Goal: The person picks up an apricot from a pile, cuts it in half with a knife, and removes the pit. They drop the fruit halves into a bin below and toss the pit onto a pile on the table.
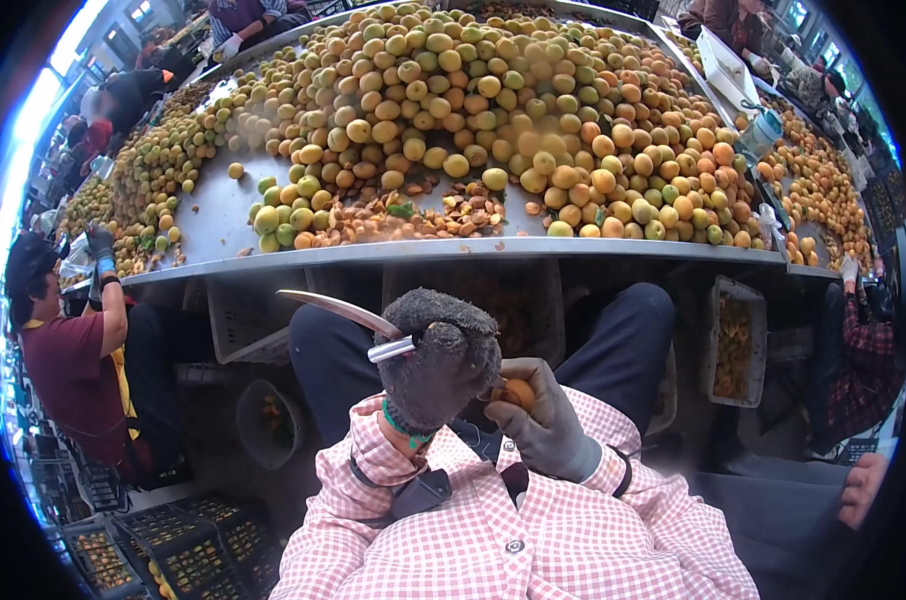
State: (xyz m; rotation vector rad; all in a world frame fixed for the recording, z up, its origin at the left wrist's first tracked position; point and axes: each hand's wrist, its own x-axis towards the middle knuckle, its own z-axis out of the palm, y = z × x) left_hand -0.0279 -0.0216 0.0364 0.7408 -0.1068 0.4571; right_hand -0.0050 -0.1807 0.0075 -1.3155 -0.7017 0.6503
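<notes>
My left hand point(438, 355), in a dark fuzzy glove, is closed in front of my chest. A curved blade point(343, 309) and a short silver metal piece point(391, 349) stick out from its left side. Just right of it, my right hand point(553, 425), in a thin grey glove, pinches a small orange-brown fruit point(516, 394) between thumb and fingers. The two hands are close together, and the fruit's left side is partly hidden beside the dark glove.
A metal table point(393, 254) ahead bears a large heap of yellow-orange fruit point(473, 90) and a pile of cut pieces point(413, 215). Crates point(737, 340) and a bucket point(270, 424) stand below. One person point(73, 360) works at left; another person's sleeve point(868, 355) is at right.
</notes>
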